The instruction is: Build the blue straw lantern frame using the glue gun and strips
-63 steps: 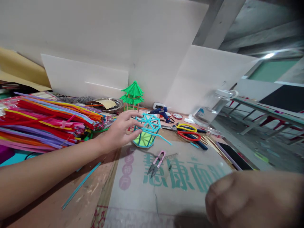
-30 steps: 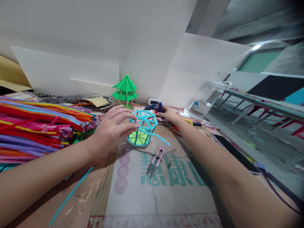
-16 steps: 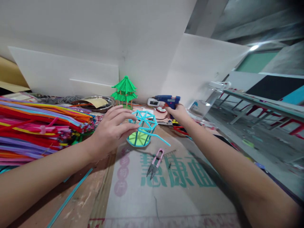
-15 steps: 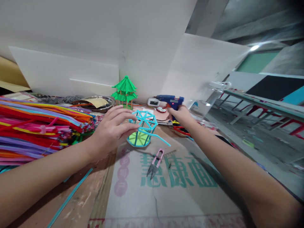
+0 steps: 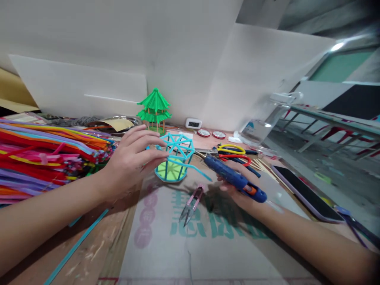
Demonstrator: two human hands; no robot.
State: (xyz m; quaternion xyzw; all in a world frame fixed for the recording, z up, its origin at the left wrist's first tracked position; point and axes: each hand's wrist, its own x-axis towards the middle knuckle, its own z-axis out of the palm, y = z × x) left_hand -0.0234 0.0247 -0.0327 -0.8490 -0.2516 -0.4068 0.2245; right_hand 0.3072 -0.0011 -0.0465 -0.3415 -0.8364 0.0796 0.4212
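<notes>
My left hand (image 5: 127, 162) pinches a light-blue pipe cleaner (image 5: 197, 169) at the left side of a small blue frame (image 5: 180, 146). This frame has a spoked top, upright posts and a yellow-green base (image 5: 171, 171); the strip's loose end sticks out to the right. Wrapped in my right hand (image 5: 237, 192) is a blue hot glue gun (image 5: 227, 173). Its nozzle points left, close to the frame's right side; whether they touch I cannot tell. Pink-handled thread snips (image 5: 192, 204) lie in front of the frame.
A green two-tiered pagoda model (image 5: 156, 111) stands behind. Bundles of coloured pipe cleaners (image 5: 44, 158) fill the left. Toward the back right are scissors with yellow and red handles (image 5: 231, 149), a small digital clock (image 5: 193, 123), a phone (image 5: 305, 192) and a clear plastic jug (image 5: 261, 122).
My right hand has brought the glue gun nearer and lower, its nozzle now beside the frame. The left hand keeps its pinch. The view has shifted slightly, showing the phone and scissors.
</notes>
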